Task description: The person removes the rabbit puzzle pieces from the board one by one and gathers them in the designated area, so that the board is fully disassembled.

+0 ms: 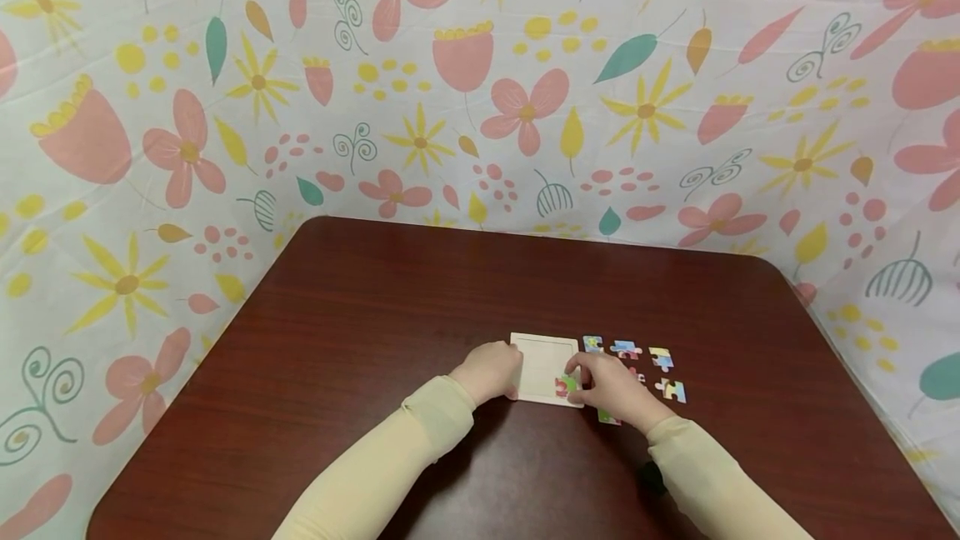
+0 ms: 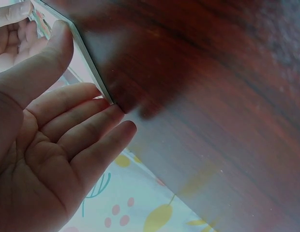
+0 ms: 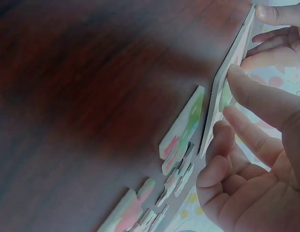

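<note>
A shallow white puzzle tray (image 1: pixel 546 365) lies flat on the table. My left hand (image 1: pixel 489 371) holds its left side, thumb near one corner and fingertips at the other; the left wrist view shows that edge between thumb (image 2: pixel 60 43) and fingers. In the tray's near right corner sits a red and green puzzle piece (image 1: pixel 561 387). My right hand (image 1: pixel 611 386) pinches this piece with thumb and index finger, its other fingers curled in. Several loose jigsaw pieces (image 1: pixel 673 391) lie right of the tray, some partly hidden by the right hand.
The dark red-brown wooden table (image 1: pixel 375 307) stretches out around the tray. A flower-patterned cloth (image 1: pixel 465 107) hangs behind and beside it. Near the right sleeve is a small black object (image 1: pixel 652 477), mostly covered. One green and pink piece (image 1: pixel 608 417) lies close under the right wrist.
</note>
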### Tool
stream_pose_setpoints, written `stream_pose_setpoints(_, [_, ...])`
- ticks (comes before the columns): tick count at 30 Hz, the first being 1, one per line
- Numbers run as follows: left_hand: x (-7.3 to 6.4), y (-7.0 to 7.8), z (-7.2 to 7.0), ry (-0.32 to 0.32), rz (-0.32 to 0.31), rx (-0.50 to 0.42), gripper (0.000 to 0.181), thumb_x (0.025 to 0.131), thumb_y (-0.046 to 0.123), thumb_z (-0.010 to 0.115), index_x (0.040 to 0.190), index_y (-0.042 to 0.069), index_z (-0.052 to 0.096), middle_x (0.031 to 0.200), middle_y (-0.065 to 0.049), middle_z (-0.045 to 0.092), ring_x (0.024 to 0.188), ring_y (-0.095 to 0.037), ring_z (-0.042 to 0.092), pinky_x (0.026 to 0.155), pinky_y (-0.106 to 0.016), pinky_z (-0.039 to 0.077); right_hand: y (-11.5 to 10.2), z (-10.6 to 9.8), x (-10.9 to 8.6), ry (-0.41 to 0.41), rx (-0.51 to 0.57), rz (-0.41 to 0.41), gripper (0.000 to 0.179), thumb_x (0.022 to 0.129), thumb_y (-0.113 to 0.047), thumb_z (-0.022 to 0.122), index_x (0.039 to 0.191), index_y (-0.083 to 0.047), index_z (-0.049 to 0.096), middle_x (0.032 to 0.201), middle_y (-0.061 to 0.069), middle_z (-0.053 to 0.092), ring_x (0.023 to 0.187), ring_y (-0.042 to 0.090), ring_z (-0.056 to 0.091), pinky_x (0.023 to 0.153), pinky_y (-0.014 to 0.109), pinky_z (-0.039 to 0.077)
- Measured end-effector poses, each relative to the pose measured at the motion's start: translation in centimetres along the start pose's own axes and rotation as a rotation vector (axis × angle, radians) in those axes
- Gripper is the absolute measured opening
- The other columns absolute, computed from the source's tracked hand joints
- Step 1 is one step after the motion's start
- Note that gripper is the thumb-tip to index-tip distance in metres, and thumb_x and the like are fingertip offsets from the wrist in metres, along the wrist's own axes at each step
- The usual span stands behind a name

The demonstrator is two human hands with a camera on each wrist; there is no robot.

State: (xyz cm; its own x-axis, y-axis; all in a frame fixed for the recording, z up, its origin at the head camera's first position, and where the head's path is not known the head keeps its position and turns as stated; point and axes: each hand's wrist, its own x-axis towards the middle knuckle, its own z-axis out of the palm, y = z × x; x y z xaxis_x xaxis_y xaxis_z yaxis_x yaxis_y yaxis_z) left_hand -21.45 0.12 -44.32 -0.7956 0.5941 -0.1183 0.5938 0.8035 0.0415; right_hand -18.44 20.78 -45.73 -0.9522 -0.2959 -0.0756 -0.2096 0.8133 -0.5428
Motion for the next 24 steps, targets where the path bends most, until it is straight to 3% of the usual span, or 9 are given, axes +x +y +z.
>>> stream_pose_setpoints(6, [-0.02, -0.06, 0.0, -0.001, -0.002, -0.001, 0.031, 0.067, 0.027, 0.085, 0.087, 0.012, 0.067, 0.081, -0.002, 0.065, 0.073, -0.015, 0.062, 0.063, -0.026, 0.05, -0.05, 0.07, 0.09, 0.025, 0.011, 0.002, 0.027, 0.073, -0.011, 0.081, 0.094, -0.009, 0.063, 0.079, 0.001, 0.053, 0.069, 0.014, 0.047, 0.06, 0.028, 0.042])
stream_pose_setpoints(14, [0.05, -0.08, 0.02, 0.005, 0.007, 0.0, 0.03, 0.067, 0.027, 0.085, 0.086, 0.012, 0.067, 0.081, -0.001, 0.066, 0.074, -0.015, 0.063, 0.064, -0.026, 0.05, 0.22, 0.0, 0.16, 0.039, 0.024, 0.007, 0.014, 0.083, -0.006, 0.07, 0.093, -0.01, 0.061, 0.076, -0.002, 0.057, 0.065, 0.011, 0.05, 0.059, 0.029, 0.043])
stream_pose_setpoints(24, [-0.15, -0.1, -0.07, -0.002, 0.01, -0.004, 0.032, 0.068, 0.029, 0.085, 0.09, 0.012, 0.067, 0.084, -0.001, 0.066, 0.075, -0.015, 0.063, 0.064, -0.025, 0.051, 0.73, -0.5, 0.18, 0.006, 0.154, 0.002, 0.006, 0.089, -0.005, 0.063, 0.093, -0.008, 0.059, 0.081, 0.002, 0.059, 0.072, 0.015, 0.052, 0.06, 0.031, 0.043])
